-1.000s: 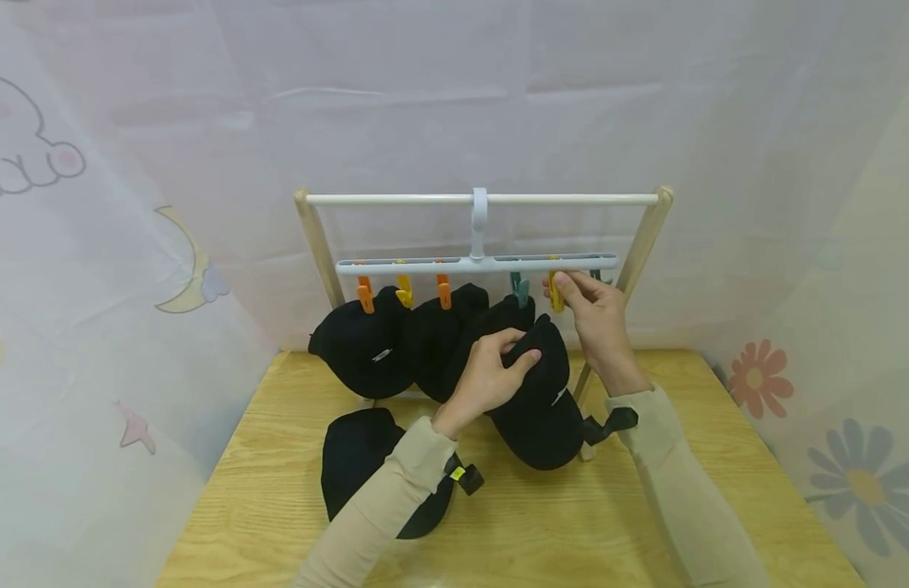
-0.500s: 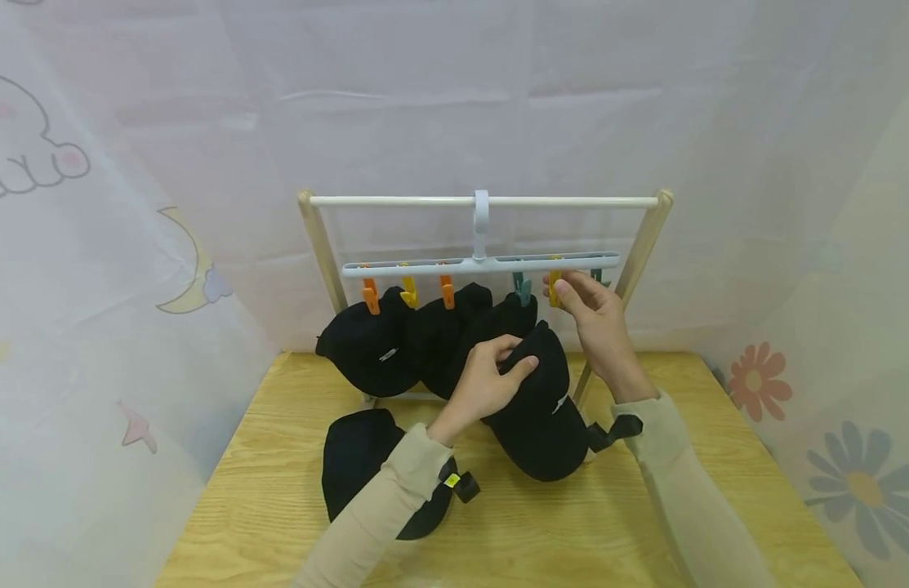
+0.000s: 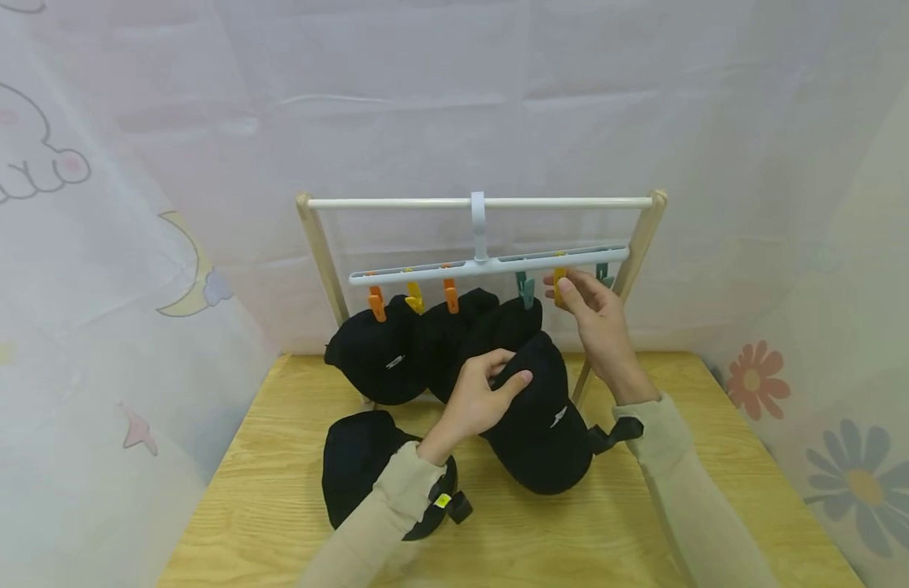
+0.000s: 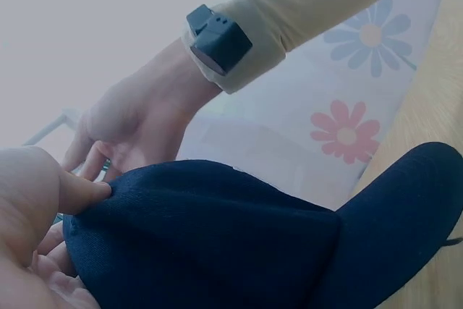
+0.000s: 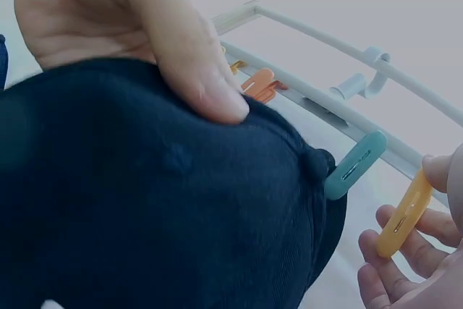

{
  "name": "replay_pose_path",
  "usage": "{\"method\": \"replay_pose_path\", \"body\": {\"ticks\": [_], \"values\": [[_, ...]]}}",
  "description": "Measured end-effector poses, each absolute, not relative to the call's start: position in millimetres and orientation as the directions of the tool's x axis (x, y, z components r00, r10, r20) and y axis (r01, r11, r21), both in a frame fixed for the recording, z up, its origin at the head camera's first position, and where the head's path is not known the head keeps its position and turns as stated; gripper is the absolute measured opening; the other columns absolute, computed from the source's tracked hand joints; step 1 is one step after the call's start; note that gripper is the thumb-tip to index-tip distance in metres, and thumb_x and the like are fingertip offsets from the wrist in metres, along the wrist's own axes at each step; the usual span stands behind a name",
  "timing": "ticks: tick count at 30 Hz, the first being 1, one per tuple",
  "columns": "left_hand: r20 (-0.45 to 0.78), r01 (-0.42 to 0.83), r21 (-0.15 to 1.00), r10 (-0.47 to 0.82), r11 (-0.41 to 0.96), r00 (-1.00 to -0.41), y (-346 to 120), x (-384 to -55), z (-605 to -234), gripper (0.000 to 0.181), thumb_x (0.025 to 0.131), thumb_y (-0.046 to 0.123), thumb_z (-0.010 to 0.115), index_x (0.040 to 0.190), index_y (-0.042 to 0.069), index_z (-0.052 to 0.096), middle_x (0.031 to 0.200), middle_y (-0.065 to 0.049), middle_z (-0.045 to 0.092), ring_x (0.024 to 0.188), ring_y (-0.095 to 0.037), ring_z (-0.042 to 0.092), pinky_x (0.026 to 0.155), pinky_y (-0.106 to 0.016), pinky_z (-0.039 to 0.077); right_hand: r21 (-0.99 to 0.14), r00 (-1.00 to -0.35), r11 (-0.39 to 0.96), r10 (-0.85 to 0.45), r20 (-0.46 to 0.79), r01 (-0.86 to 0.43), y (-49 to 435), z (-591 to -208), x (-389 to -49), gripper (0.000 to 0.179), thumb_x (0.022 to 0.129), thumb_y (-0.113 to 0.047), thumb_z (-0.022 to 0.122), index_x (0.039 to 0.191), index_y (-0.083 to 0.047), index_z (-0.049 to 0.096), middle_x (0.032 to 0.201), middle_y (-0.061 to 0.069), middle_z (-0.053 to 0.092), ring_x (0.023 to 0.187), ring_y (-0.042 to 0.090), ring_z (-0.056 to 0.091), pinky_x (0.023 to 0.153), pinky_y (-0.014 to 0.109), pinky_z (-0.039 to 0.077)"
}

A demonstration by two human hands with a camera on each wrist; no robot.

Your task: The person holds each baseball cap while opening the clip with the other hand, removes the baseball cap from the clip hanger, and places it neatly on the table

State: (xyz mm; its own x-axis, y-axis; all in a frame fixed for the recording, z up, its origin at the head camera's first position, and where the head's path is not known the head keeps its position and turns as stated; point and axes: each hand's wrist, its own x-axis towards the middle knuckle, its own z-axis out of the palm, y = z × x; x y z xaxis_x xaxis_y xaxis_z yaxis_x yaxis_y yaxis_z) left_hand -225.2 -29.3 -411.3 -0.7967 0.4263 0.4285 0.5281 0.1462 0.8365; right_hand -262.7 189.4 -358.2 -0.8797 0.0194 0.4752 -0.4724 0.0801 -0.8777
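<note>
My left hand (image 3: 478, 398) pinches the edge of a black cap (image 3: 545, 445) between thumb and fingers; its brim hangs down to the right, with a small white mark on the front. In the left wrist view the thumb presses on the cap's crown (image 4: 210, 229). My right hand (image 3: 597, 322) holds a yellow clothespin (image 3: 560, 287) that hangs from the light-blue clip hanger (image 3: 439, 271). The right wrist view shows that yellow clothespin (image 5: 405, 213) between thumb and fingers, beside a green clothespin (image 5: 356, 166) clipped to a cap. The held cap is below and left of the yellow clothespin.
Several black caps (image 3: 380, 359) hang from orange, yellow and green clothespins. The hanger hooks over the white rod of a wooden rack (image 3: 318, 253). Another black cap (image 3: 354, 457) lies on the wooden table (image 3: 248, 474), partly behind my left sleeve. A green clothespin (image 3: 603, 273) hangs at the far right.
The hanger has tilted, its left end lower and its right end higher. My left hand and the held cap have moved slightly down. The right hand keeps hold of the yellow clothespin.
</note>
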Motion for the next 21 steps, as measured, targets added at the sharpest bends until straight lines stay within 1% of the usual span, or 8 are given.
{"method": "replay_pose_path", "body": {"ticks": [3, 7, 10, 13, 16, 21], "values": [[0.433, 0.529, 0.838, 0.428, 0.135, -0.794, -32.0, -221.8, -412.8, 0.021, 0.104, 0.02, 0.072, 0.115, 0.003, 0.075, 0.096, -0.013, 0.08, 0.089, -0.013, 0.073, 0.081, -0.025, 0.057, -0.88, -0.884, 0.109, 0.019, 0.466, -0.462, 189.6, -360.7, -262.1, 0.048, 0.113, -0.035, 0.056, 0.149, -0.004, 0.058, 0.136, 0.007, 0.069, 0.121, 0.019, 0.067, 0.105, 0.021, 0.051], [0.431, 0.521, 0.845, 0.42, 0.123, -0.798, -34.4, -217.6, -413.5, 0.021, 0.104, 0.02, 0.072, 0.114, 0.002, 0.075, 0.094, -0.014, 0.08, 0.085, -0.008, 0.069, 0.079, -0.024, 0.056, -0.89, -0.896, 0.131, 0.019, 0.444, -0.438, 190.7, -366.3, -259.3, 0.049, 0.112, -0.036, 0.057, 0.15, -0.005, 0.057, 0.136, 0.006, 0.069, 0.123, 0.022, 0.066, 0.104, 0.022, 0.051], [0.426, 0.512, 0.851, 0.417, 0.117, -0.803, -34.9, -214.8, -413.5, 0.02, 0.104, 0.02, 0.072, 0.114, 0.002, 0.075, 0.092, -0.015, 0.079, 0.084, -0.005, 0.067, 0.078, -0.024, 0.055, -0.898, -0.907, 0.154, 0.022, 0.421, -0.413, 193.0, -373.9, -255.0, 0.049, 0.112, -0.036, 0.058, 0.15, -0.004, 0.056, 0.138, 0.006, 0.068, 0.123, 0.02, 0.065, 0.106, 0.021, 0.05], [0.432, 0.514, 0.851, 0.417, 0.106, -0.8, -35.0, -212.8, -413.9, 0.02, 0.104, 0.017, 0.072, 0.115, 0.001, 0.074, 0.092, -0.016, 0.079, 0.084, -0.005, 0.067, 0.078, -0.025, 0.056, -0.896, -0.912, 0.196, 0.021, 0.41, -0.399, 197.4, -385.0, -248.3, 0.05, 0.112, -0.033, 0.058, 0.151, -0.002, 0.054, 0.143, 0.012, 0.064, 0.124, 0.013, 0.063, 0.107, 0.018, 0.047], [0.434, 0.515, 0.851, 0.415, 0.101, -0.8, -34.5, -211.5, -414.7, 0.021, 0.104, 0.018, 0.072, 0.116, 0.001, 0.074, 0.093, -0.016, 0.08, 0.086, -0.005, 0.068, 0.079, -0.025, 0.056, -0.883, -0.91, 0.255, 0.027, 0.414, -0.394, 203.9, -398.4, -238.3, 0.049, 0.112, -0.029, 0.059, 0.151, 0.0, 0.053, 0.146, 0.018, 0.061, 0.123, 0.005, 0.061, 0.105, 0.013, 0.045], [0.43, 0.505, 0.859, 0.415, 0.086, -0.802, -33.7, -207.4, -415.4, 0.022, 0.104, 0.02, 0.071, 0.117, 0.002, 0.075, 0.095, -0.016, 0.08, 0.085, -0.005, 0.07, 0.078, -0.024, 0.057, -0.87, -0.914, 0.333, 0.052, 0.403, -0.365, 216.8, -426.8, -217.1, 0.045, 0.111, -0.024, 0.061, 0.148, 0.001, 0.056, 0.145, 0.021, 0.062, 0.117, -0.006, 0.06, 0.102, 0.008, 0.044]]}}
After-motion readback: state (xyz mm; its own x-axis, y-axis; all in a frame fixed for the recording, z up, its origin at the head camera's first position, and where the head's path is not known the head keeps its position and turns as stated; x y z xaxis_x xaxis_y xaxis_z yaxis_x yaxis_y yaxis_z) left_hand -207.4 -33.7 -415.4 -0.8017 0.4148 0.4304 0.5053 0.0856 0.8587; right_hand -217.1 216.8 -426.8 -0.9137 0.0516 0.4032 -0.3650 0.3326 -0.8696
